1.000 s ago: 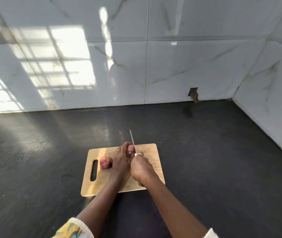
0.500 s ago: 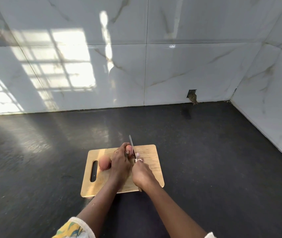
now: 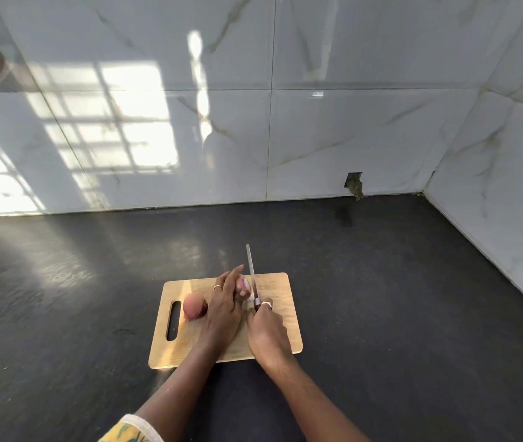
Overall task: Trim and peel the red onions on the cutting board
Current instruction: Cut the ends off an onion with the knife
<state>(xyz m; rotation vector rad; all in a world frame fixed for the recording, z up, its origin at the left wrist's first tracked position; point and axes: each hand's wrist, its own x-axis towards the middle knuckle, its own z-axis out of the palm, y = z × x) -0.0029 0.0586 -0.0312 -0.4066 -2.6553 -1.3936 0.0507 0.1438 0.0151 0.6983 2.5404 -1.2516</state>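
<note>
A dark countertop point(image 3: 381, 282) carries a wooden cutting board point(image 3: 280, 290). On the board's far half, the left hand point(image 3: 225, 311) holds a red onion point(image 3: 243, 284) between fingers and thumb. The right hand point(image 3: 266, 333) grips a knife point(image 3: 251, 269) by its handle, with the blade against that onion's right side. A second red onion point(image 3: 193, 306) lies just left of the left hand, near the handle slot.
</note>
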